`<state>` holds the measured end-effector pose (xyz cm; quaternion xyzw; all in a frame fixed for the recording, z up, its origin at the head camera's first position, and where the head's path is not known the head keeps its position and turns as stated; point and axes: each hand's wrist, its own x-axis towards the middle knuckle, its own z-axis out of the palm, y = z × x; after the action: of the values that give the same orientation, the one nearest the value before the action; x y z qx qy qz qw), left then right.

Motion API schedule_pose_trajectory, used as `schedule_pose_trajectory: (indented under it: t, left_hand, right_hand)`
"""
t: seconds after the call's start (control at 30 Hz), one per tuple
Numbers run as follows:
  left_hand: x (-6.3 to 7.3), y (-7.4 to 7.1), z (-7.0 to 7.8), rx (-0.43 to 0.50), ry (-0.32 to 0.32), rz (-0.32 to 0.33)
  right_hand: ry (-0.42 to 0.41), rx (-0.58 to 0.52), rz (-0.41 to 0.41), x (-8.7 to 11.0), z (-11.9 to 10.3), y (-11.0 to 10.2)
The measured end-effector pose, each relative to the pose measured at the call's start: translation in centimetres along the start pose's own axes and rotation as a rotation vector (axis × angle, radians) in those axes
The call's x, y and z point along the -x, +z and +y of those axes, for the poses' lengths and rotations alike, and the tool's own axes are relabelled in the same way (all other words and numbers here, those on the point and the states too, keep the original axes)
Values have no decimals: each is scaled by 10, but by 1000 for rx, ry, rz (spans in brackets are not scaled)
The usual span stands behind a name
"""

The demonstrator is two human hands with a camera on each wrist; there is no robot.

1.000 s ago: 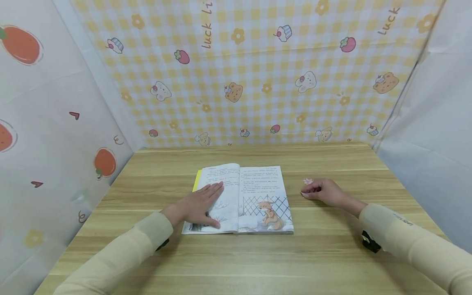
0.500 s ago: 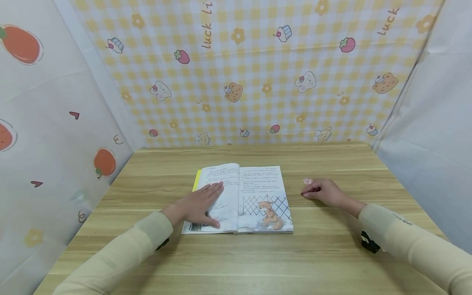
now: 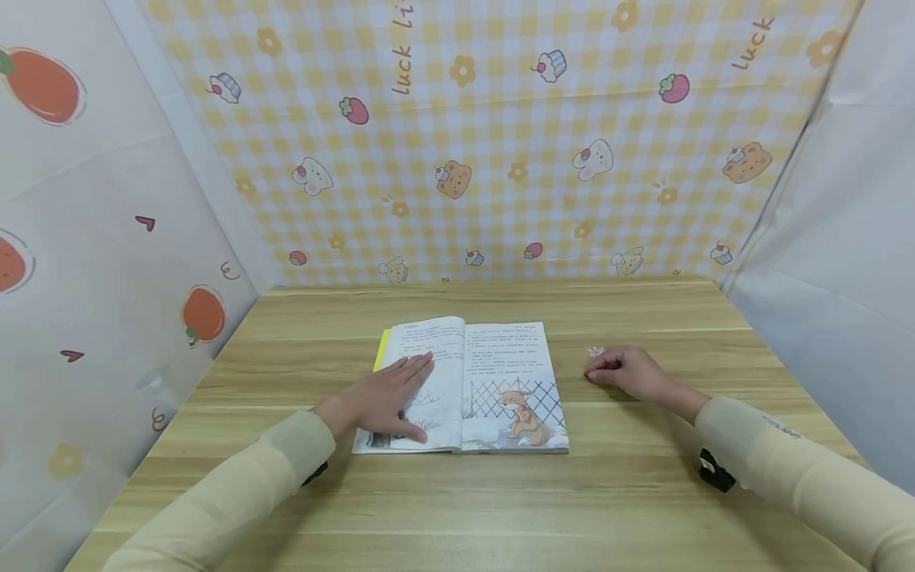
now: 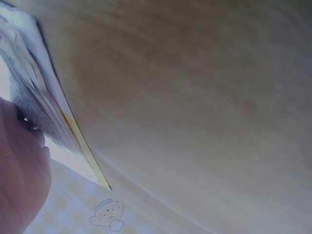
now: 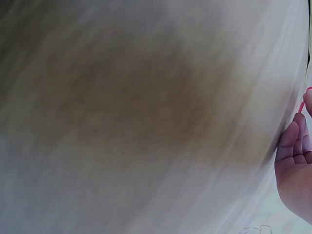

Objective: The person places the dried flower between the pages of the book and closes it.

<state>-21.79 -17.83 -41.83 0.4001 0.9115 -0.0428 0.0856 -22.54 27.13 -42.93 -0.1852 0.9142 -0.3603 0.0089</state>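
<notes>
Yellow-checked backdrop at 12 o'clock, wood-grain table below it. Open book lies mid-table. Left hand rests palm down on its 9 o'clock side, fingers straight, thumb apart. Right hand, off the book at 3 o'clock, pinches a thin red strand; small pink flower at that hand's 10 o'clock.
</notes>
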Motion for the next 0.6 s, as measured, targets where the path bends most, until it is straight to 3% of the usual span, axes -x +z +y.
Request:
schedule_pose_trajectory:
  t: [0.17,0.37,0.6]
  left_hand:
    - [0,0,0,-5,-1,0]
    - [0,-1,0,-9,-12,-14]
    - [0,-1,1,-12,-12,-20]
  right_hand:
    - [26,-50,-9,-3,-6,2]
    - [88,-214,-68,-9,-18,5]
    - [76,-368,-84,-22,-38,14]
